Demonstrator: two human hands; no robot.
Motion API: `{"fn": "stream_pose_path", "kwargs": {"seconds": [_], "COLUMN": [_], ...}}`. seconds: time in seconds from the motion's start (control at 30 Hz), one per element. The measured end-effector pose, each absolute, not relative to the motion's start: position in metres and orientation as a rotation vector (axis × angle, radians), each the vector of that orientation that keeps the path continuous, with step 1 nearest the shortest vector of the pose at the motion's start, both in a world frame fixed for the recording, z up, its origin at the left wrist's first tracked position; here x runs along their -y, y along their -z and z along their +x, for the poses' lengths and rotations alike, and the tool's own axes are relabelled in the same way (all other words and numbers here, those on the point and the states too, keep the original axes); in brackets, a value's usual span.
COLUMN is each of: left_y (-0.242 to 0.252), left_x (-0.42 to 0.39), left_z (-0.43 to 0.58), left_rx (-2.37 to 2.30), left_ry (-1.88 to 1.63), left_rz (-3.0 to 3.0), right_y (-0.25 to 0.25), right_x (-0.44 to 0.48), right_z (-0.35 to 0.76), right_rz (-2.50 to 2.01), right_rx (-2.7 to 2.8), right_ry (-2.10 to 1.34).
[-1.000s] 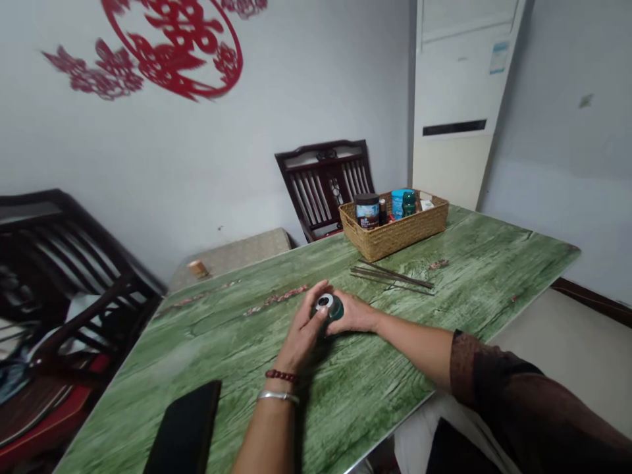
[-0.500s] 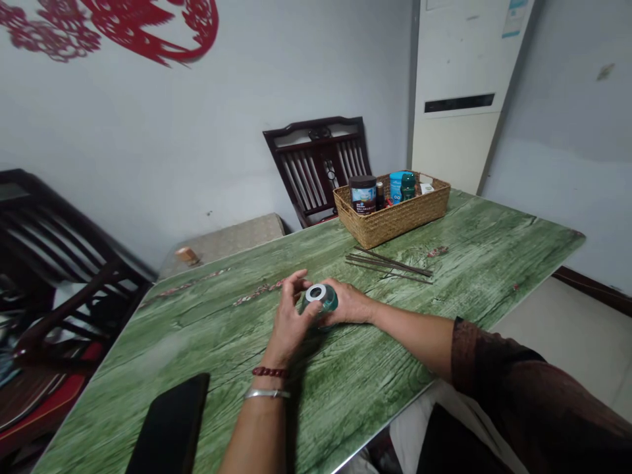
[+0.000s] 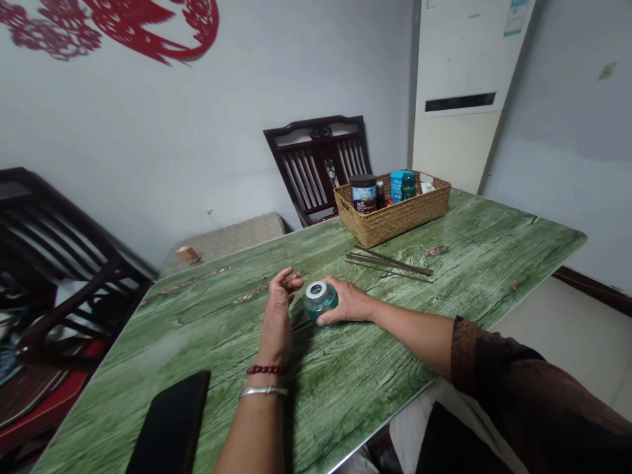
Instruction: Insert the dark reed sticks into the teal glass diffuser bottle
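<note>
A small round glass bottle (image 3: 320,308) holds blue-green liquid and has a silver collar around its open top. It is at the middle of the green table (image 3: 207,342), and my right hand (image 3: 348,303) grips it from the right side. My left hand (image 3: 279,306) is just left of the bottle, apart from it, with its fingers loosely curved and nothing in them. Beyond my right hand, several thin dark sticks (image 3: 390,263) lie loosely crossed on the table.
A wicker basket (image 3: 395,227) with jars and packages stands at the back right of the table. A black phone (image 3: 170,424) lies at the near left. Dark wooden chairs (image 3: 320,158) stand beyond the table and to the left. A tall white cabinet unit (image 3: 457,138) stands behind.
My left hand has let go of the bottle and moved a little to the left. My right hand stays on the bottle, whose glass side now shows more.
</note>
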State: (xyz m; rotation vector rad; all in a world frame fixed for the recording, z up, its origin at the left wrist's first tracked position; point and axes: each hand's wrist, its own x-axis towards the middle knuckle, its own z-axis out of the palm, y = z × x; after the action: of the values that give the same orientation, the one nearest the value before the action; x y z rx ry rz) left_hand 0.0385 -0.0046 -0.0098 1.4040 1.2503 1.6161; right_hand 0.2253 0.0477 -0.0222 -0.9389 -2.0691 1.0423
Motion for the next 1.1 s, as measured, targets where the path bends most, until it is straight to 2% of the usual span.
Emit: {"fn": "stream_pose_path", "kwargs": {"seconds": [0.13,0.4,0.67,0.93,1.1], "left_y": [0.009,0.011,0.004,0.004,0.004], "left_x": [0.007,0.003,0.012,0.007,0.010], "left_z": [0.043,0.037,0.042,0.030,0.041], "left_rx": [-1.117,-1.182,-1.020,-1.113,-1.076], "left_ry": [-1.482,-1.575,-1.310,-1.406,-1.324], "left_rz": [1.449,1.436,1.510,1.567,1.541], "right_y": [0.023,0.024,0.024,0.025,0.021], "right_x": [-0.048,-0.049,-0.049,-0.049,-0.048], "right_z": [0.225,0.225,0.225,0.225,0.226], "right_rz": [-0.920,-0.932,-0.915,-0.884,-0.911], "right_rx": [2.068,2.076,2.072,2.057,2.087], "right_ry": [-1.040,-1.035,-1.029,-1.046,-1.026]}}
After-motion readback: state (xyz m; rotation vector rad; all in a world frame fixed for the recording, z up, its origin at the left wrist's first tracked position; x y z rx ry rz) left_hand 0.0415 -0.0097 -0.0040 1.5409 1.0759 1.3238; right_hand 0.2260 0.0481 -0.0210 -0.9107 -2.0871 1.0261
